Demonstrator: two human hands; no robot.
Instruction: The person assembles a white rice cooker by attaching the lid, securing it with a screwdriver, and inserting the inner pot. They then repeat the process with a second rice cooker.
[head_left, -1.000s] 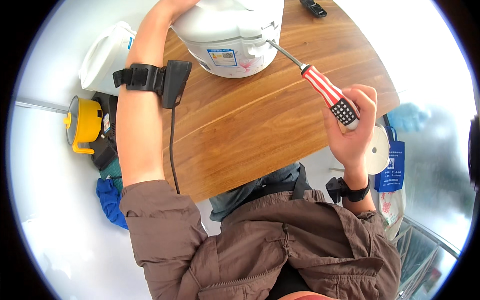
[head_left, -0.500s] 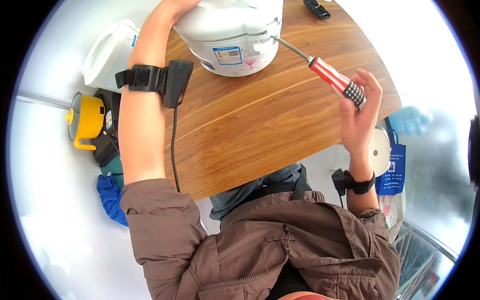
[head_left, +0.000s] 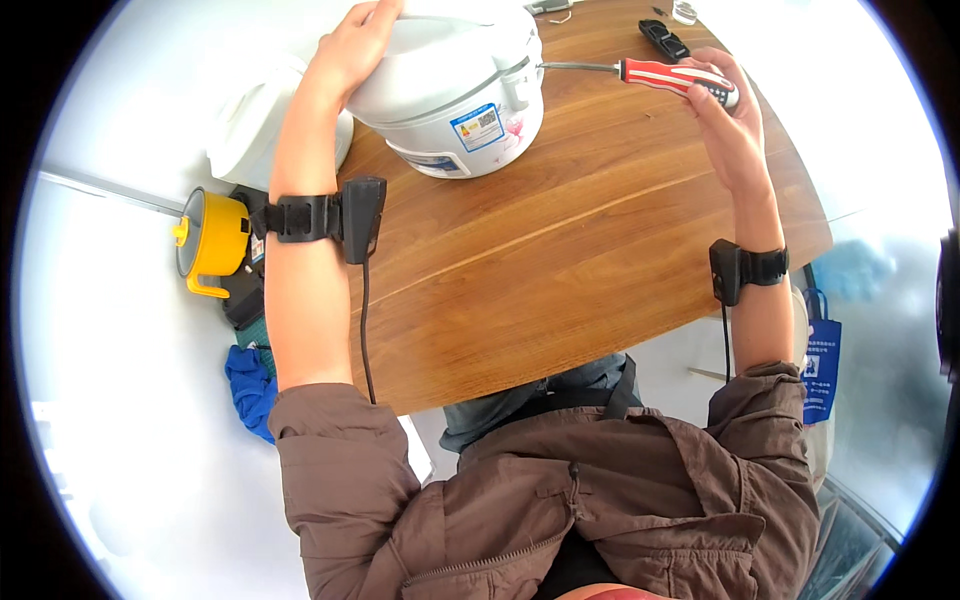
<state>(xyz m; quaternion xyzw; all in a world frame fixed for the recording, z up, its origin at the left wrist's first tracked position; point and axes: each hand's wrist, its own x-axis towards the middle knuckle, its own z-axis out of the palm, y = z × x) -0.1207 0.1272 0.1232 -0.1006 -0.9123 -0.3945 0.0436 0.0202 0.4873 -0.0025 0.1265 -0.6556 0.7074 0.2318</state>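
Note:
A white rice cooker (head_left: 430, 85) with a label and a pink flower print stands at the far side of the wooden table. My left hand (head_left: 355, 48) grips its upper left side by the lid; some fingertips are hidden. My right hand (head_left: 735, 110) is closed around the red-and-white handle of a screwdriver (head_left: 655, 73). Its metal shaft points left, almost level in the picture, and the tip meets the cooker's right side by the latch-like part (head_left: 517, 90). Whether the tip sits in a gap there I cannot tell.
On the wooden table (head_left: 540, 240), a black object (head_left: 663, 40) and a small clear cup (head_left: 685, 12) lie beyond my right hand. To the left are a white container (head_left: 260, 130), a yellow pot (head_left: 215, 235) and blue cloth (head_left: 250, 390). A blue bag (head_left: 822, 360) hangs at the right.
My right hand has moved farther away, swinging the screwdriver from a slant to nearly level while its tip stays at the cooker. The view has shifted, showing more of my left hand.

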